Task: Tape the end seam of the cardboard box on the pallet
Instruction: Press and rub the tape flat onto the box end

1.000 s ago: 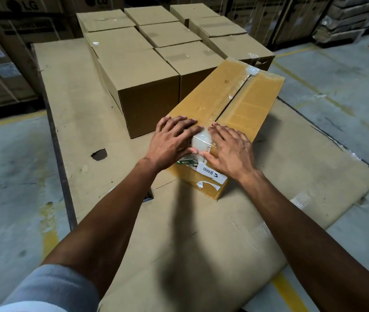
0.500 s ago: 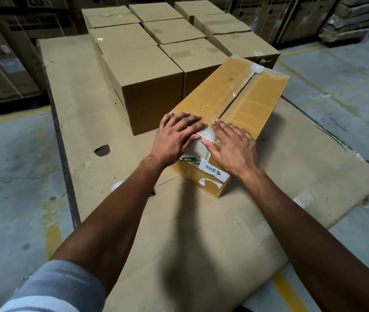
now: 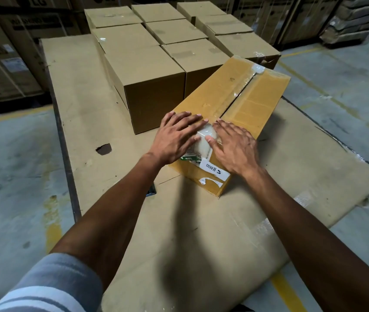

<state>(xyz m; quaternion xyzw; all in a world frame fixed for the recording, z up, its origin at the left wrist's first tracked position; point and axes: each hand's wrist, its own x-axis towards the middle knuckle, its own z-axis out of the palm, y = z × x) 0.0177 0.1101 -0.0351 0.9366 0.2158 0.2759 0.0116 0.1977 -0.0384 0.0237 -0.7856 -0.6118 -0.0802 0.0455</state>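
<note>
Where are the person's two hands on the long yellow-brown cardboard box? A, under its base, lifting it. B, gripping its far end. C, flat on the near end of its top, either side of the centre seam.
C: the left hand and right hand lie flat on the near end of the long yellow-brown cardboard box, astride its seam.

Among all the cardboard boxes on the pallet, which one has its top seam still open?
The long yellowish box under both hands, lying at an angle nearest the person. A dark gap runs between its top flaps; the brown boxes behind it are closed.
</note>
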